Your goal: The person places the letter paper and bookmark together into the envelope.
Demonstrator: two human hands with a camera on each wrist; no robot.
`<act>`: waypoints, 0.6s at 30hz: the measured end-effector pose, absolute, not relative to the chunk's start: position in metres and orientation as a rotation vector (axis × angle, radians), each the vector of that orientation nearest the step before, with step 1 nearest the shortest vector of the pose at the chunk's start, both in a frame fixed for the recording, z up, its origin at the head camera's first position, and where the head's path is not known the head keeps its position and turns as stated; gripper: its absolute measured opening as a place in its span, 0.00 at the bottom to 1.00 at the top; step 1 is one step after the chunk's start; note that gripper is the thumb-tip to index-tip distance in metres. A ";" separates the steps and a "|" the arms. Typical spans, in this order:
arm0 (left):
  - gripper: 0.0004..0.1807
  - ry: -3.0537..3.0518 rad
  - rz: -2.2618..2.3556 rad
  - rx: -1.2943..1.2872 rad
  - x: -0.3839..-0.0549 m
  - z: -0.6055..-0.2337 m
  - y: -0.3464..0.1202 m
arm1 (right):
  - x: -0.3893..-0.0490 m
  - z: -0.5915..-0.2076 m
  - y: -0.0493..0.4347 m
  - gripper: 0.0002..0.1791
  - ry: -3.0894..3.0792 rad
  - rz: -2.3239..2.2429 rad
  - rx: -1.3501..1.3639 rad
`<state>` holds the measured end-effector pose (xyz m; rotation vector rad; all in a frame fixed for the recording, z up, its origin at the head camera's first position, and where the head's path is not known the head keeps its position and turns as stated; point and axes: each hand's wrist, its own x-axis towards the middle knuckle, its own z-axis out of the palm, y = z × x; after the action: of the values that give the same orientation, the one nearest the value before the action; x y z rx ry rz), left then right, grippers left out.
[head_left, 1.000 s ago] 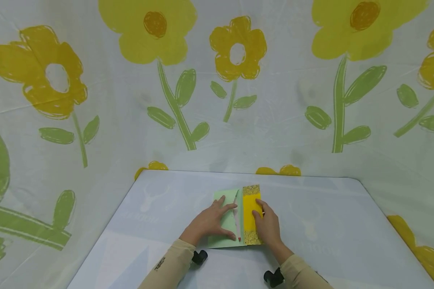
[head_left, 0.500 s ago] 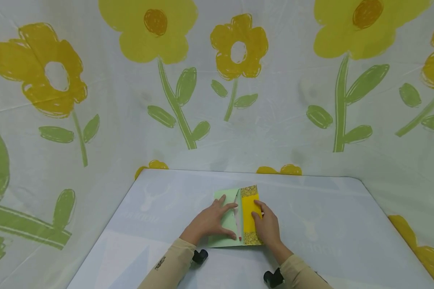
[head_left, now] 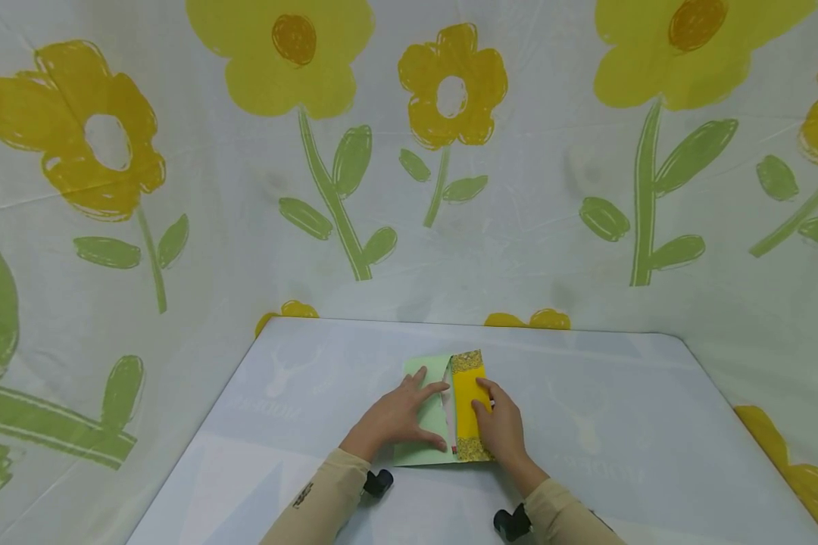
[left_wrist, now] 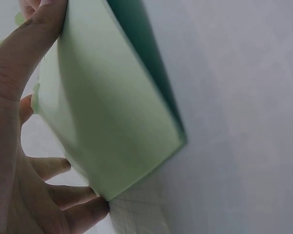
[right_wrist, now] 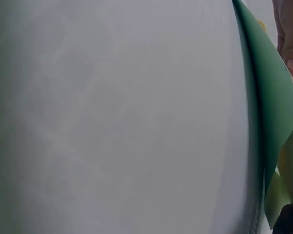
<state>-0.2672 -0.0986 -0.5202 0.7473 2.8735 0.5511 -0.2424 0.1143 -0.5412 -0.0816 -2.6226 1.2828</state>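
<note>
A folded light green card (head_left: 433,366) lies on the table, with a yellow flap (head_left: 464,405) along its right side, glittery gold at both ends. My left hand (head_left: 401,415) rests spread on the green part, thumb and index finger apart. With thumb and fingers my right hand (head_left: 506,428) pinches the flap's outer edge, holding it tilted up. Between flap and green part shows a narrow white strip (head_left: 449,416) with a small red spot at its near end. The left wrist view shows the green card's pale face (left_wrist: 122,136); the right wrist view shows a dark green underside (right_wrist: 271,92).
A pale table (head_left: 607,424) with faint printed figures surrounds the card. Behind and at both sides hangs a white cloth (head_left: 518,257) with yellow flowers. Black wrist-worn devices sit below the left sleeve (head_left: 327,484) and the right sleeve (head_left: 562,511).
The yellow flap has swung a little to the left, narrowing the gap over the white strip. My right hand has shifted slightly left with it; the left hand stays on the card.
</note>
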 end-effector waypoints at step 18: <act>0.57 2.877 0.516 0.742 -0.269 -0.522 -0.097 | -0.243 -0.538 0.107 0.24 -2.659 1.281 -0.076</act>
<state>-0.2688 -0.0969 -0.5218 0.7425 2.8768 0.5165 -0.2431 0.1074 -0.5380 -0.0765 -2.6593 1.2806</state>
